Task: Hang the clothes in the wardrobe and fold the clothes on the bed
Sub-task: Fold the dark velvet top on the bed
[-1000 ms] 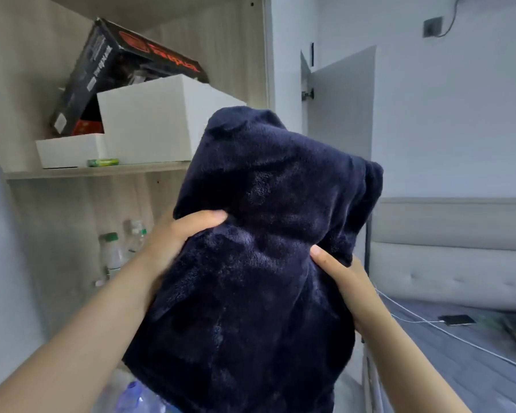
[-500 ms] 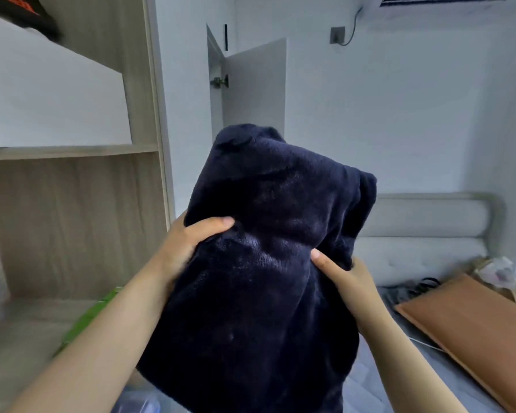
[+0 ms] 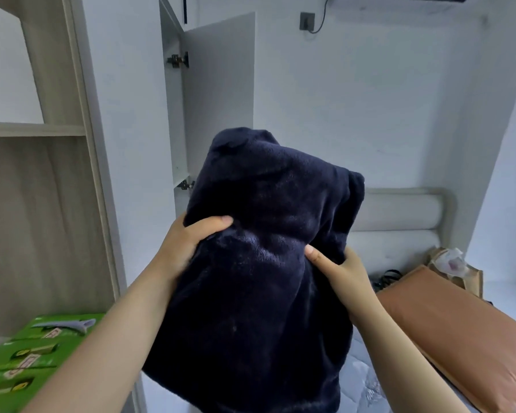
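Observation:
A dark navy fleece garment (image 3: pixel 265 263) hangs bunched in front of me, held up at chest height. My left hand (image 3: pixel 188 245) grips its left side with the thumb curled over the fabric. My right hand (image 3: pixel 337 266) holds its right side, thumb pressed on the front and fingers hidden behind the cloth. The wardrobe (image 3: pixel 173 93) stands behind it with one white door (image 3: pixel 221 93) swung open. The bed (image 3: pixel 367 380) lies at the lower right, mostly hidden by the garment.
A wooden shelf unit (image 3: pixel 51 174) fills the left side, with a green box (image 3: pixel 27 362) on its lower level. An orange-brown pillow (image 3: pixel 459 329) lies on the bed near the padded headboard (image 3: pixel 399 216). A paper bag (image 3: pixel 453 263) sits beyond it.
The view has swung right, away from the shelf with boxes, toward the wardrobe door and the bed. Both hands keep the same hold on the garment.

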The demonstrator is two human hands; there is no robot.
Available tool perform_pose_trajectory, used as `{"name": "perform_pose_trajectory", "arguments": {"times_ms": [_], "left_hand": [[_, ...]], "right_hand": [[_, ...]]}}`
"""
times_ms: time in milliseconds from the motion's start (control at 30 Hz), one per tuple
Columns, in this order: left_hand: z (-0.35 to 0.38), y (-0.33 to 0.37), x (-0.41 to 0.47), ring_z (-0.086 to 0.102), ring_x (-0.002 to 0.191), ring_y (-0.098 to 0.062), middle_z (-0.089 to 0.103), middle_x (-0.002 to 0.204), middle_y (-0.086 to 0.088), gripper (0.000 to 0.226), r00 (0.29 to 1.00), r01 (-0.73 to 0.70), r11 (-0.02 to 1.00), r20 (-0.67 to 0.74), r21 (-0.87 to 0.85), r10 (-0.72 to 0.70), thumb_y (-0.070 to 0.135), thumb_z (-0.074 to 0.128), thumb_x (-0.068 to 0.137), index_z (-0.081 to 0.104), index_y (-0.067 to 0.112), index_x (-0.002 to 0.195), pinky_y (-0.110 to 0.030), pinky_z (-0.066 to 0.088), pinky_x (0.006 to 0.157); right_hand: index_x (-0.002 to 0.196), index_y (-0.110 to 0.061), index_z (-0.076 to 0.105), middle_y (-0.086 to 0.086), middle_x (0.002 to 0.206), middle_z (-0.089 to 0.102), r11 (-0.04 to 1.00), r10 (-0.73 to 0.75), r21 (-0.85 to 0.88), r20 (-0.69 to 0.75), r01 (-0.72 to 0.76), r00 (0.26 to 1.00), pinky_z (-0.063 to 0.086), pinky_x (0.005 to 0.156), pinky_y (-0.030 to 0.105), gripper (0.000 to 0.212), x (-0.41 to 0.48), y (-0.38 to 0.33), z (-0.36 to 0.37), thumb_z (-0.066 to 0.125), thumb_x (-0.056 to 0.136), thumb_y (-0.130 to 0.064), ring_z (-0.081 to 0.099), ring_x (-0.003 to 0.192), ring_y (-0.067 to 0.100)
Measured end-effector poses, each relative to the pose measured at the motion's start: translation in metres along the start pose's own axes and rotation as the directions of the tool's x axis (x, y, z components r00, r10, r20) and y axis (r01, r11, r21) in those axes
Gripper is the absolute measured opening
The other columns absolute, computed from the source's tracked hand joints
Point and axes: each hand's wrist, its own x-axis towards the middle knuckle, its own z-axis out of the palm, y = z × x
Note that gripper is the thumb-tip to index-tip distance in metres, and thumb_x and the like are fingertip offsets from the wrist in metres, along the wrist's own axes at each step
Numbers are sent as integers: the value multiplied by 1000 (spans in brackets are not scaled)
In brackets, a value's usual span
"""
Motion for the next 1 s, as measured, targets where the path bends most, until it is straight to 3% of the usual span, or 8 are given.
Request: {"name": "perform_pose_trajectory", "arguments": {"times_ms": [133,267,467,600,767,1000], "left_hand": [[-11,-12,52,70,93,-32,72,103,-16,41,1000,-7,1000,-5,-8,7,27,73,66,71,14,105,-39,56,78],[-21,-22,109,71,92,-29,73,102,-13,49,1000,-11,1000,-26,-25,10,27,75,64,68,14,111,-36,56,72],[-31,-40,188,71,92,-30,72,104,-14,55,1000,-3,998,-28,-61,2,26,76,62,65,14,115,-37,56,71],[-42,-55,240,70,94,-31,71,105,-14,53,999,-1,999,-34,-54,-1,26,75,64,66,14,115,-38,57,73],[-67,-73,301,71,91,-31,72,103,-15,51,994,-42,998,-107,-48,36,25,75,64,68,13,112,-37,57,69],[-108,-81,377,71,90,-31,73,103,-13,51,984,-45,998,-172,-41,37,26,76,64,68,17,113,-35,57,65]], "right_hand": [[105,-31,68,-17,96,74,999,-29,-27,-17,28,999,51,65,11,31,49,13,14,77,77,-40,69,87,-1],[102,-31,69,-17,94,74,999,-33,-39,-40,31,999,51,70,17,30,104,27,30,78,76,-41,69,86,-1],[102,-30,69,-17,93,74,997,-60,-42,-56,57,997,49,61,7,33,181,52,45,79,73,-43,69,84,-2],[104,-31,67,-20,94,73,998,-58,-41,-64,56,996,50,63,10,43,232,76,59,79,67,-51,68,84,-4],[109,-32,66,-19,99,73,998,-59,-8,-2,59,998,52,76,24,42,305,106,94,79,72,-47,68,89,-1],[107,-33,67,-18,99,73,997,-67,31,88,65,994,52,79,27,35,392,131,149,78,75,-43,68,90,0]]}}
